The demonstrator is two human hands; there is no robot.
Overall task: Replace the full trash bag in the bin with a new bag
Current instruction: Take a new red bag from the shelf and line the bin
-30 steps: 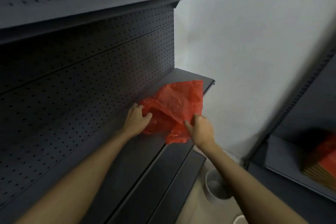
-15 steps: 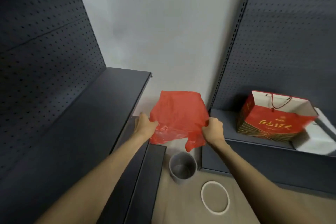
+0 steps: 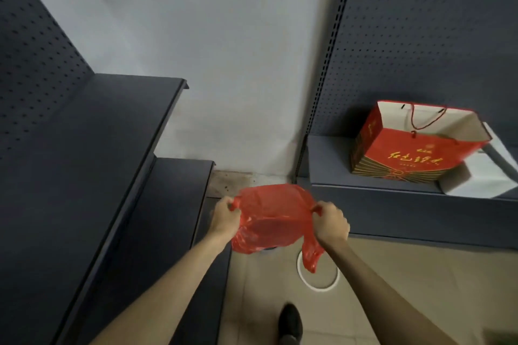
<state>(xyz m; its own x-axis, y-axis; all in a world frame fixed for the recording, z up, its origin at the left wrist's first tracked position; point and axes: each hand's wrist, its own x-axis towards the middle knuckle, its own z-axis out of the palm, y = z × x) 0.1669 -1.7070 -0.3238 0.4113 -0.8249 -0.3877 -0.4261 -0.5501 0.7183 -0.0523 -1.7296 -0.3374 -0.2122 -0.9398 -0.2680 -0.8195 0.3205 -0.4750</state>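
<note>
Gripping red plastic bag (image 3: 272, 218) stretched between closed left hand (image 3: 225, 218) and right hand (image 3: 330, 223), white ring (image 3: 318, 283) on floor below.

Both bare forearms are extending forward and slightly inward from the lower edge of the view, left from lower left, right from lower right. The left hand (image 3: 225, 218) is sitting fist-closed, knuckles up, gripping one edge of the red plastic bag (image 3: 273, 218). The right hand (image 3: 330, 223) is likewise clenched on the opposite edge, back of hand facing the camera. The two hands are holding level with each other, apart, the bag stretched between them. A dark shoe (image 3: 291, 326) is showing below.
</note>
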